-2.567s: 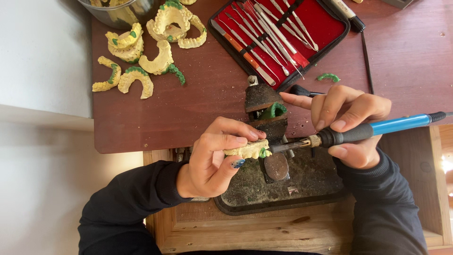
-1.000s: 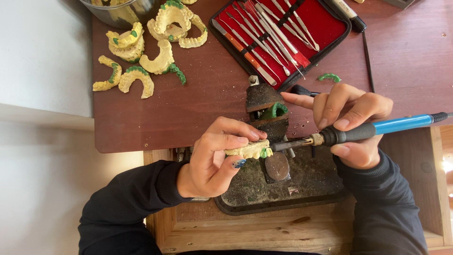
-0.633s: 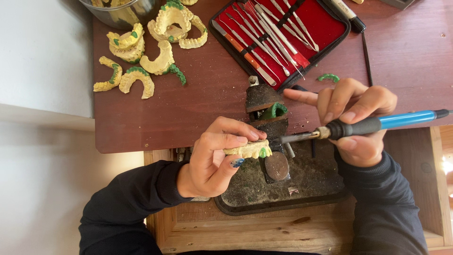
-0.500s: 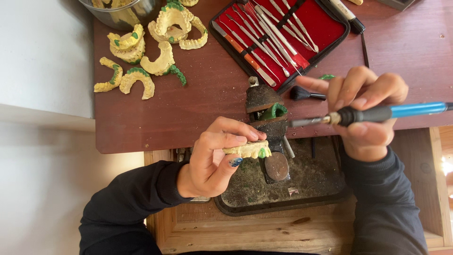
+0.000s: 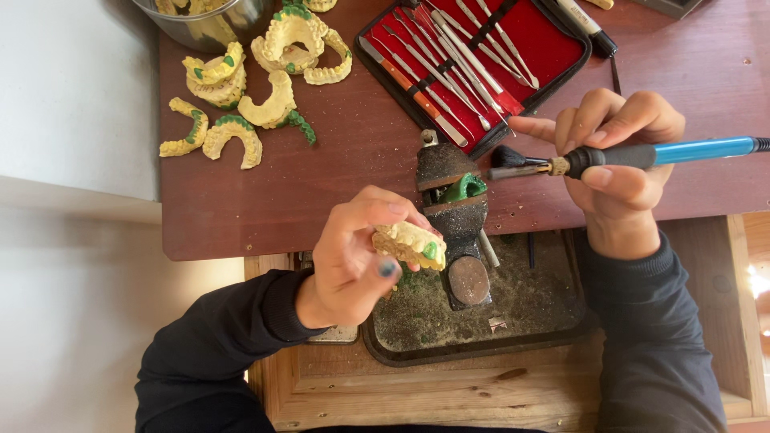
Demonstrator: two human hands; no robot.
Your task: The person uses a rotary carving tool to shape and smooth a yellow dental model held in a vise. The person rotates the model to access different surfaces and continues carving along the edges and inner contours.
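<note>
A: Since the last frames we have drawn the iron (image 5: 634,156) away to the right; its tip no longer meets the cast (image 5: 409,243) and now hovers over the bench's front edge, near the case (image 5: 561,68) of steel tools.

B: Noted. Right hand (image 5: 622,160)?

A: Fingers wrapped round the iron's dark grip, blue handle pointing right. A small black brush head shows just left of the knuckles.

B: And the cast?

A: Barely shifted. Left hand (image 5: 353,256) pinches it between thumb and fingertips, over the tray (image 5: 513,337) below the bench's front edge, just beside the small vise (image 5: 453,212) holding a green piece (image 5: 464,188).

B: Reading?

A: We judge the hot-tip pass on this cast paused; green wax shows on its near side. Other casts (image 5: 241,96) lie at the bench's far left corner, beside a metal bowl (image 5: 208,24).
</note>
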